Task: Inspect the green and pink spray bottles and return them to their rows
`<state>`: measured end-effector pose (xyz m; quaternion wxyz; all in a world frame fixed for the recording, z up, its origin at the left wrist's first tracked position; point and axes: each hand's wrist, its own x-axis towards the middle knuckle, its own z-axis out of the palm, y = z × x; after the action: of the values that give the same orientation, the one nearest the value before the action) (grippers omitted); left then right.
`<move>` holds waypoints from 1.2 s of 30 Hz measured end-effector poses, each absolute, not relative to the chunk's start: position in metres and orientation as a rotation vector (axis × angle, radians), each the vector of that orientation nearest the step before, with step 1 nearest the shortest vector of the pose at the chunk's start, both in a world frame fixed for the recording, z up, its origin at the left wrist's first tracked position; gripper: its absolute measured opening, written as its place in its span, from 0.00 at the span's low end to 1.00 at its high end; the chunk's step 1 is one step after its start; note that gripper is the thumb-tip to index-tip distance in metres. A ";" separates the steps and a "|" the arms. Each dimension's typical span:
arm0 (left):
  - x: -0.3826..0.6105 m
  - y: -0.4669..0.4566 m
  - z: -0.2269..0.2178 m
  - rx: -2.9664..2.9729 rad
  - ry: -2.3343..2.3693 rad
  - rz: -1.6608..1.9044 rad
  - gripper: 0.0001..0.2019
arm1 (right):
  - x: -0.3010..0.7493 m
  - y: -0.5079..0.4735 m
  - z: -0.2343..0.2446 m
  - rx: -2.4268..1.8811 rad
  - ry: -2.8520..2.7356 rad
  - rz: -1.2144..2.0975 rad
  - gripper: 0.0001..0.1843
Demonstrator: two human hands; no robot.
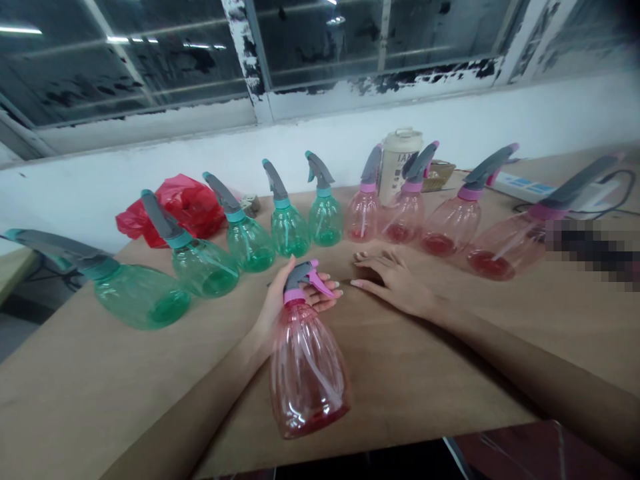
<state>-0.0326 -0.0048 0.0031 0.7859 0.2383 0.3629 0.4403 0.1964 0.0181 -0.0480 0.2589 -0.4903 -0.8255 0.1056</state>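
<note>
My left hand (273, 303) is wrapped behind the neck of a clear pink spray bottle (310, 373) with a grey and pink trigger head. Its thumb lies along the left of the head, while the fingertips show to the right, around the pink trigger. The bottle leans slightly, base toward me, near the table's front edge. My right hand (395, 283) rests palm down on the table, fingers spread and holding nothing. Behind it stand several pink spray bottles (453, 227); several green spray bottles (250, 243) form the left part of the same curved row.
On the brown wooden table (400, 380) a crumpled red plastic bag (185, 203) lies behind the green bottles. A white lidded cup (400, 157) and a small brown basket (439, 175) stand behind the pink ones. At right are a power strip (520, 187) and black cable.
</note>
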 end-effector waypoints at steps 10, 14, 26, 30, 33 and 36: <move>-0.033 -0.009 0.005 0.555 0.749 0.949 0.18 | 0.196 0.018 -0.047 -1.341 -2.237 0.290 0.27; -0.031 -0.015 0.011 0.645 0.730 0.993 0.11 | 0.196 0.018 -0.047 -1.346 -2.243 0.278 0.26; -0.031 -0.012 0.010 0.562 0.796 1.019 0.19 | 0.196 0.018 -0.049 -1.342 -2.240 0.293 0.28; -0.035 -0.006 0.005 0.543 0.785 0.977 0.21 | 0.196 0.017 -0.047 -1.340 -2.241 0.303 0.28; -0.036 -0.006 0.006 0.555 0.783 0.970 0.20 | 0.196 0.017 -0.046 -1.340 -2.245 0.306 0.29; -0.036 -0.008 0.006 0.551 0.779 0.965 0.20 | 0.196 0.017 -0.046 -1.344 -2.247 0.304 0.28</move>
<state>-0.0359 -0.0075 0.0061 0.7786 0.2546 0.3605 0.4461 0.1963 0.0172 -0.0459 0.2500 -0.4936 -0.8254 0.1116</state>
